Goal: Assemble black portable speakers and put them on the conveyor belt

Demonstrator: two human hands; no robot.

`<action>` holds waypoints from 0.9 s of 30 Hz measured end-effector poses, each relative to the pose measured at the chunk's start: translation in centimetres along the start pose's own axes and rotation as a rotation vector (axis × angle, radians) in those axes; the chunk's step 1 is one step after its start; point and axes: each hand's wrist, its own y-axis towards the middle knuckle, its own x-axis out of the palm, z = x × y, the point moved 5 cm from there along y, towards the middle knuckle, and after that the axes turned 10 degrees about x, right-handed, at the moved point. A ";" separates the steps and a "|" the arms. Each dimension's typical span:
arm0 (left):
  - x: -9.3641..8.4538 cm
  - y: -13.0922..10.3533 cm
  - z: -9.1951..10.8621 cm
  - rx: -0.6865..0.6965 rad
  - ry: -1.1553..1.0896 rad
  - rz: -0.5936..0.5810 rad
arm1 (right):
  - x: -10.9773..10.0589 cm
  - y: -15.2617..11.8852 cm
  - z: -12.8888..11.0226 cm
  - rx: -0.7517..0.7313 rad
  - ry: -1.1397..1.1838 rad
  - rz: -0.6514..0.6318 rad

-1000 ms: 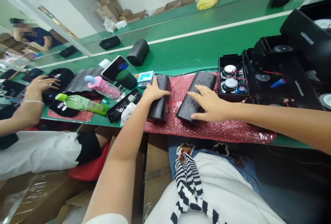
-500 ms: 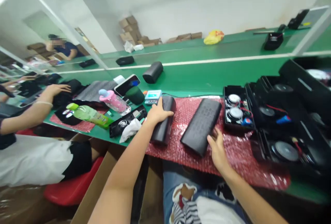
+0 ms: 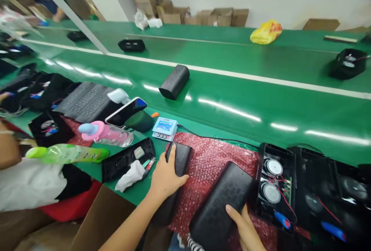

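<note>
Two black speaker housings with patterned faces lie side by side over a red bubble-wrap mat [image 3: 199, 154]. My left hand [image 3: 166, 175] lies across the left speaker housing [image 3: 183, 158], with its thumb and fingers round the sides. At the right edge of the right speaker housing [image 3: 222, 200], my right hand [image 3: 246, 224] grips it, thumb on top and fingers partly hidden beneath. Beyond it stands an open speaker case [image 3: 275, 185] with two round drivers, red wires and a blue battery. A small light-blue tester [image 3: 164, 128] sits behind my left hand.
A green bottle [image 3: 68, 153], a pink bottle [image 3: 107, 133], a phone [image 3: 127, 111] and a black shell with a crumpled white cloth [image 3: 130, 175] lie to the left. More open cases [image 3: 315, 193] crowd the right. Another speaker [image 3: 174, 82] rests on the green belt. A co-worker sits at left.
My view has tilted and shifted, bringing the bench closer. Both hands stay on their speaker housings, which now appear lower in view. The co-worker's arm at left has mostly left the picture.
</note>
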 end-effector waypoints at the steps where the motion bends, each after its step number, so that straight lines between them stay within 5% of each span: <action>1: -0.2 0.0 0.2 -0.003 0.004 -0.014 | 0.5 -0.9 -0.8 0.027 -0.002 0.014; 5: -0.5 -0.1 0.8 0.029 0.025 -0.010 | 2.3 -2.7 -2.9 0.067 0.048 0.139; 8: -0.1 -0.5 0.3 0.047 -0.022 0.115 | 2.8 -2.7 -3.5 0.014 0.059 0.233; 11: 0.3 -1.1 -0.3 0.081 -0.123 0.206 | 2.9 -3.2 -5.2 -0.074 -0.194 0.386; 15: 0.3 -1.9 -0.4 0.064 -0.092 0.035 | 4.7 -5.2 -8.5 -0.191 -0.780 0.594; 19: 0.2 -2.5 -0.5 -0.002 -0.121 -0.101 | 7.8 -6.0 -8.5 -0.173 -1.026 0.712; 22: 0.2 -2.2 -1.1 0.010 -0.180 -0.081 | 8.9 -5.7 -7.5 -0.205 -1.010 0.711; 27: 0.0 -0.9 -3.5 0.114 -0.376 -0.016 | 8.0 -5.1 -7.7 -0.285 -0.884 0.475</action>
